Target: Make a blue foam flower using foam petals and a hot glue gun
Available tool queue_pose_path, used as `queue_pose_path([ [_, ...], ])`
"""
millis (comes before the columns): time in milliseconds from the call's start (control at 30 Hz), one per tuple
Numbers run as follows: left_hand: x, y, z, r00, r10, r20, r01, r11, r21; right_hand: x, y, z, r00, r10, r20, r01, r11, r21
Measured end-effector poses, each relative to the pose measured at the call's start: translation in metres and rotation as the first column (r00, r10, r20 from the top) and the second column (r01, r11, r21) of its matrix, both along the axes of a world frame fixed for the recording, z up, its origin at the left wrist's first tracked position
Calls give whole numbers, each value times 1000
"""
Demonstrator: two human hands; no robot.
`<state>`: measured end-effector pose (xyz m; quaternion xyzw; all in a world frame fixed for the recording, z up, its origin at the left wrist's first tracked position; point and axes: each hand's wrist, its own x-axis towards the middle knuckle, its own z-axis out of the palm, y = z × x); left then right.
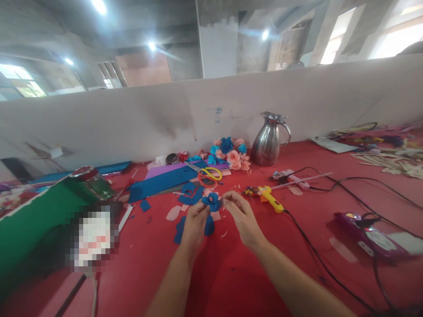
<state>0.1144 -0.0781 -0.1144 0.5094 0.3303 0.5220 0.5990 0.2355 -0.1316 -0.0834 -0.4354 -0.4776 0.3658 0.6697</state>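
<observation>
Both my hands are raised over the red table (231,273), fingers pinched together around a small blue foam flower (212,201). My left hand (194,222) grips the flower from below and the left. My right hand (242,214) pinches its right edge with thumb and forefinger. Blue foam scraps (190,193) lie on the table just behind and under my hands.
A yellow glue gun (269,197) with a black cord lies right of my hands. Scissors (206,174) rest on blue and purple foam sheets (165,181). Finished pink and blue flowers (230,154) and a steel jug (268,140) stand by the white partition. A purple power strip (370,235) sits at right.
</observation>
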Motion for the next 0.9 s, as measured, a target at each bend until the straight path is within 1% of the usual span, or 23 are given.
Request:
queue_pose_path([
  [100, -1, 2, -2, 998, -67, -16, 67, 997, 25, 1, 1, 1, 1000, 21, -6, -21, 1000, 4],
  [167, -2, 3, -4, 997, -79, -14, 79, 996, 34, 1, 1, 2, 999, 54, 3, -54, 998, -15],
  [233, -2, 3, -3, 996, -86, -2, 86, 996, 38, 0, 1, 3, 998, 59, 2, -59, 998, -36],
  [500, -2, 2, 2, 992, -126, 3, 125, 990, 64, 0, -2, 8, 984, 98, -146, -103, 994, -27],
  [633, -4, 2, 0, 991, -122, -53, 125, 990, 68, 2, -3, 12, 968, 74, -240, -79, 997, -13],
  [767, -6, 3, -3, 984, -117, -137, 128, 989, 78, 3, -3, 15, 960, 102, -261, -109, 994, -14],
  [900, -6, 3, -1, 974, -111, -198, 136, 984, 117, 4, -1, 15, 955, 113, -274, -126, 992, -30],
])
